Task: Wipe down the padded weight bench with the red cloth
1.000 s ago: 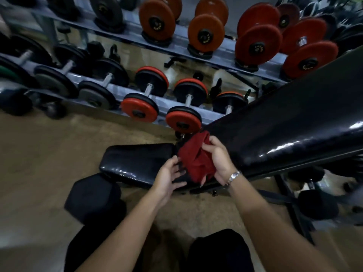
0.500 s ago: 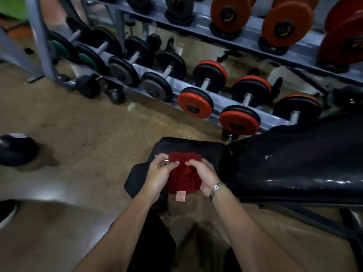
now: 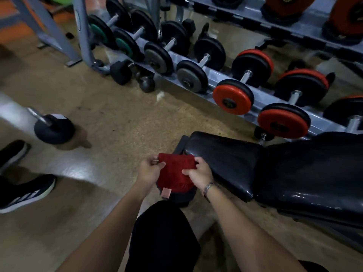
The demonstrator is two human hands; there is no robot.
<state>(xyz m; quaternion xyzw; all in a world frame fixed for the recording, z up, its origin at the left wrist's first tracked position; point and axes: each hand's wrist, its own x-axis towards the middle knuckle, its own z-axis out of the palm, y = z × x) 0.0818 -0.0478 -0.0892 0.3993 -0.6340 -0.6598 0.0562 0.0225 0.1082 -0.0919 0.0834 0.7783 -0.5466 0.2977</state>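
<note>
The red cloth (image 3: 172, 173) hangs folded between my two hands, just off the near left end of the black padded weight bench (image 3: 284, 169). My left hand (image 3: 150, 169) pinches its upper left corner. My right hand (image 3: 198, 173), a watch on its wrist, grips its right edge. A small pale tag dangles from the cloth's lower edge. The bench's seat pad lies to the right of the cloth, and the longer back pad runs off to the right.
A grey dumbbell rack (image 3: 212, 73) with black and red dumbbells stands behind the bench. A loose dumbbell (image 3: 53, 128) lies on the floor at left. Another person's shoes (image 3: 23, 191) are at the left edge. My dark-trousered knee (image 3: 163, 232) is below the cloth.
The cloth came off the joint between the bench pads and now hangs spread between both hands off the seat's end. The view has swung left, away from the back pad.
</note>
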